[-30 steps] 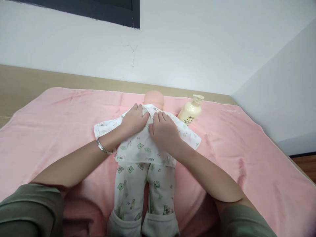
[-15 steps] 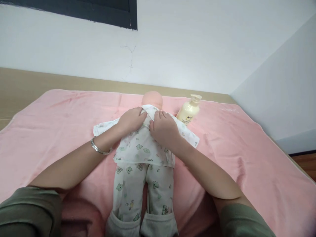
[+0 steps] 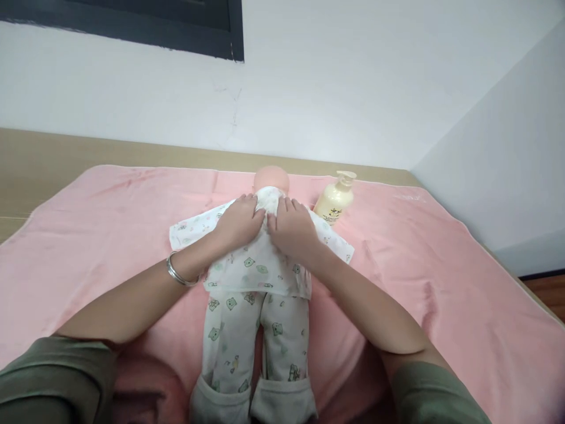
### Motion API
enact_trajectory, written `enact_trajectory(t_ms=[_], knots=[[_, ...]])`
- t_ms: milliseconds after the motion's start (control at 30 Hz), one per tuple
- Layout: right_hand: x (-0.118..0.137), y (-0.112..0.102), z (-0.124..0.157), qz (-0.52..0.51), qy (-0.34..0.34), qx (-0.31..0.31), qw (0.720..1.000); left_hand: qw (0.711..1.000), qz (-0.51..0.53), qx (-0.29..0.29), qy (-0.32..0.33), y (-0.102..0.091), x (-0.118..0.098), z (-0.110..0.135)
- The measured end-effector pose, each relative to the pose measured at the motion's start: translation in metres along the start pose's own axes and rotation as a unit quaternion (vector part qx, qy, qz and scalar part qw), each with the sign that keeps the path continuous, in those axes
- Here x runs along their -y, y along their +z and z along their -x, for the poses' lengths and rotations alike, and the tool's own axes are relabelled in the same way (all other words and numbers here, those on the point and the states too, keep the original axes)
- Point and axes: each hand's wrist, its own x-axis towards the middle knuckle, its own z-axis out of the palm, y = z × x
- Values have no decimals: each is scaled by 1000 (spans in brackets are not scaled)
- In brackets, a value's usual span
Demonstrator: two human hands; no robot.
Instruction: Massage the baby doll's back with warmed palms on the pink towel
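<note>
A bald doll [image 3: 271, 178] lies on a pink blanket, head away from me, its face out of sight. It is dressed in a white printed shirt [image 3: 260, 268] with outspread sleeves and matching trousers [image 3: 236, 335] with plain turned-up cuffs. My left hand [image 3: 241, 222], with a silver bangle at the wrist, is closed on the shirt's upper left part below the neck. Across from it, my right hand [image 3: 295, 229] grips the upper right part. Both thumbs point inward, close together; cloth between fingers and thumbs is mostly hidden.
A pale yellow pump bottle [image 3: 334, 200] leans beyond the doll's right sleeve. The pink blanket [image 3: 419, 282] covers a wooden surface [image 3: 57, 150] that shows along the back. White walls rise behind and at the right, with a dark frame [image 3: 194, 35] at upper left.
My left hand has shifted slightly right and lies flatter near the collar. The diagonal fold of cloth between my hands has flattened. My right hand has barely moved.
</note>
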Motion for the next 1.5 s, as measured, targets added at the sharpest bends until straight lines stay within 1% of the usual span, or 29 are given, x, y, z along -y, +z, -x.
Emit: enact_trajectory(t_ms=[100,167,200,267,367,433,467,533,633,733,833,967,1067,1200,1500], knots=[[17,6,18,31,-33,-60,997,994,100,40,-28,-5,15,-16],[19,8,20,28,-45,-79,995,991,121,43,-42,-4,19,-20],[17,8,18,20,-53,-79,995,992,108,37,-47,-3,18,-19],[7,7,8,-12,-54,-61,997,998,42,12,-40,1,12,-12],[-10,3,-12,-70,-1,-6,998,998,-56,-36,17,6,-2,3],[-17,1,-21,-89,30,17,995,995,-76,-50,47,7,-9,10],[-18,1,-22,-90,34,18,995,995,-72,-46,47,5,-11,11],[-16,2,-22,-83,31,10,996,998,-48,-20,24,0,-12,11],[-9,5,-15,-68,23,1,997,1000,1,14,-16,-8,-8,4],[-1,8,-7,-47,9,-21,999,998,32,27,-39,-11,-3,-3],[4,10,0,-28,-5,-41,999,997,55,26,-50,-9,1,-9],[9,8,3,-30,1,-26,999,995,75,28,-52,-3,6,-12],[10,7,3,-40,11,-12,999,997,69,9,-41,1,7,-12],[10,7,3,-43,12,-11,999,997,69,-14,-26,6,8,-12],[9,7,2,-38,7,-16,999,997,71,-20,-30,3,2,-8]])
